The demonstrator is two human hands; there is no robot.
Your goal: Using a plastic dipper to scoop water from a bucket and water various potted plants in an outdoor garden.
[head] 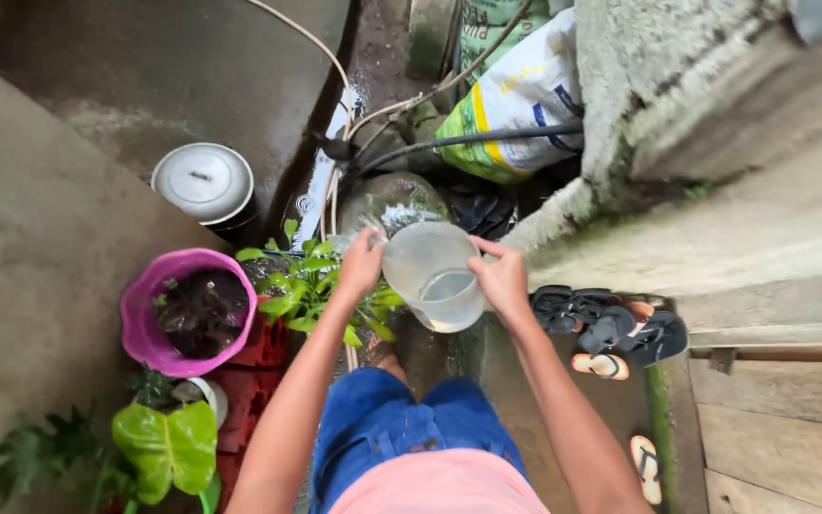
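jug (433, 276) of clear plastic sits between our two hands, mouth tipped toward us, a little water inside. left hand (362, 265) grips its left rim, right hand (501, 280) pinches the right rim, both equally near. green plant (308, 286) just left.

Soft, even daylight; shadows faint. Wet floor (192, 67) shows dull sheen. Wide-angle bending at edges. Focus mostly sharp, corners slightly soft.
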